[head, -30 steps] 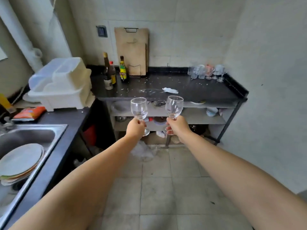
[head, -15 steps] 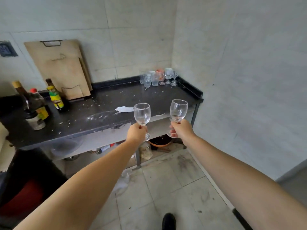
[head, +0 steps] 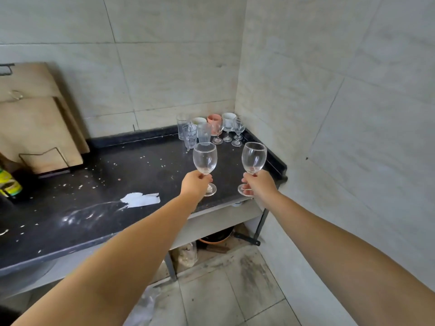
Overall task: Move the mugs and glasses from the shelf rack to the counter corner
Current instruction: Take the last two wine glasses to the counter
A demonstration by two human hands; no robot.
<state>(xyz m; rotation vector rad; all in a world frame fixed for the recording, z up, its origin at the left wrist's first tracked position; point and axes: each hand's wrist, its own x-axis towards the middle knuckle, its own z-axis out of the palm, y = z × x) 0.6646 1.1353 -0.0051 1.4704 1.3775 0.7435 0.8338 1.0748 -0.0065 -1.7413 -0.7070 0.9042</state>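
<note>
I hold one wine glass in each of my hands, both upright and gripped by the stem: my left hand (head: 196, 185) is closed around the stem of the left wine glass (head: 205, 161), my right hand (head: 259, 185) around that of the right wine glass (head: 253, 158). Both glasses hang above the near edge of the dark table (head: 117, 184), well short of the cluster of mugs and glasses (head: 209, 129) already standing in the far corner against the wall. The risk I see lies in that crowding: the stemmed glasses there stand close together, and if I set mine down too near them a bowl or foot could knock one over. My two glasses are also near each other, so they could clink if I bring my hands together. The table is strewn with crumbs and a scrap of white paper (head: 141, 200), and a foot landing on debris might rock.
</note>
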